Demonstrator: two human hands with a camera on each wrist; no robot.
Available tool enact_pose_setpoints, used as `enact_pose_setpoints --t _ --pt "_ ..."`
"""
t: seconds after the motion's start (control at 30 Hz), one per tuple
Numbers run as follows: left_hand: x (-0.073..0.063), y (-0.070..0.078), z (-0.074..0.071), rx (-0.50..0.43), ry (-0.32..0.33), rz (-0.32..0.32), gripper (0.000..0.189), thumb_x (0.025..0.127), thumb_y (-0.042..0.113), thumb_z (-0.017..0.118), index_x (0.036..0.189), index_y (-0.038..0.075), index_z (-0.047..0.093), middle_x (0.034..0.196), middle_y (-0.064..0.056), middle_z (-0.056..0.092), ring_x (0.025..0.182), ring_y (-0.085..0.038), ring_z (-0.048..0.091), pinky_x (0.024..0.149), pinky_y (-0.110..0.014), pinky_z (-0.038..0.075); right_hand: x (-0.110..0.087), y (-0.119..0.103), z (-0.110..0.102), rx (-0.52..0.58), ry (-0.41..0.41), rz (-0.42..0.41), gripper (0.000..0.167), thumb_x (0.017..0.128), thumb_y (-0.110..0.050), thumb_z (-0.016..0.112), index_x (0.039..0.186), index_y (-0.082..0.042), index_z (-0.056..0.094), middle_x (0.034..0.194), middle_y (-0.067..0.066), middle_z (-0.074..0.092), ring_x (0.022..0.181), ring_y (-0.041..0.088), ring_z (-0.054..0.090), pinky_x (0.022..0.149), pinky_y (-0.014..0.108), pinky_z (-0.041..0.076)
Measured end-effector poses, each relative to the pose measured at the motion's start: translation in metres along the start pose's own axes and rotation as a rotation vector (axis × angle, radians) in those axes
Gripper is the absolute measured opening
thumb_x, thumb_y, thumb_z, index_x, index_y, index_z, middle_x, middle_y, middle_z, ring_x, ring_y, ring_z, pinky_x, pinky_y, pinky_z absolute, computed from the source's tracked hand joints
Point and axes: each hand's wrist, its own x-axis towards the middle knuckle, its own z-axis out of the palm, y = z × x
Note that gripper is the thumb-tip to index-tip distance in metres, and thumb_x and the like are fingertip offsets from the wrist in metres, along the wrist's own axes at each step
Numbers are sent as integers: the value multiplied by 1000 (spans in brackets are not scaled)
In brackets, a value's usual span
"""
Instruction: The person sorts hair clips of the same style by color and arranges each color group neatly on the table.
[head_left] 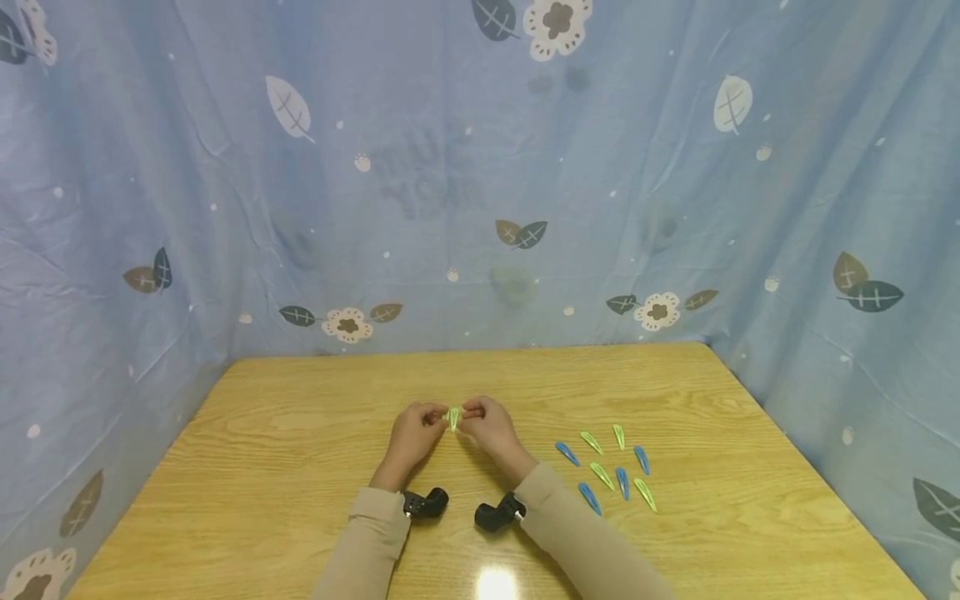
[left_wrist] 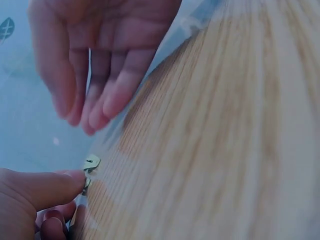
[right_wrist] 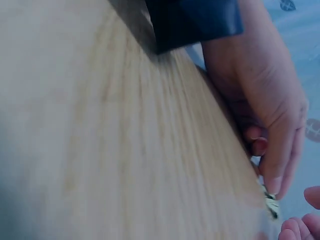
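Between finger and thumb my left hand (head_left: 414, 435) pinches a yellow-green snap hair clip (head_left: 454, 417) near the table's middle. Another bit of green clip shows at the fingertips in the left wrist view, partly hidden by the thumb. Just right of the clip is my right hand (head_left: 492, 429), its fingers (left_wrist: 117, 95) loosely extended and apart from the thumb, with nothing between them. The right wrist view shows the held clip (right_wrist: 272, 206) below the left fingertips and the right fingertips (right_wrist: 301, 230) close beside it.
Right of my right hand, several blue hair clips (head_left: 589, 498) and yellow-green hair clips (head_left: 645, 494) lie spread on the wooden table (head_left: 262, 467). A blue patterned curtain (head_left: 450, 167) hangs around the back and sides. Black wrist cameras (head_left: 426, 503) sit at both sleeves.
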Motion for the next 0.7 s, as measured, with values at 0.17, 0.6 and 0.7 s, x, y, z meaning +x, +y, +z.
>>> enact_pose_setpoints --t 0.17,0.6,0.7 --pt "-1 -1 -2 -5 12 0 19 85 8 71 103 3 73 79 -3 56 70 -14 48 63 -29 41 -17 -13 -17 33 -46 -50 34 87 -2 63 117 10 56 108 21 60 96 27 59 79 34 51" --pt "-1 -1 -1 4 17 10 19 84 8 71 102 3 73 80 -2 57 71 -14 49 64 -29 41 -53 -15 -67 34 -51 -153 33 90 -1 63 121 6 55 117 24 58 107 33 58 87 35 49" --pt "-1 -2 -1 5 15 7 19 84 8 71 103 3 73 80 -2 57 71 -14 49 64 -29 42 -64 -16 -84 25 -60 -175 34 91 -2 62 124 5 54 120 25 57 110 35 56 90 33 48"
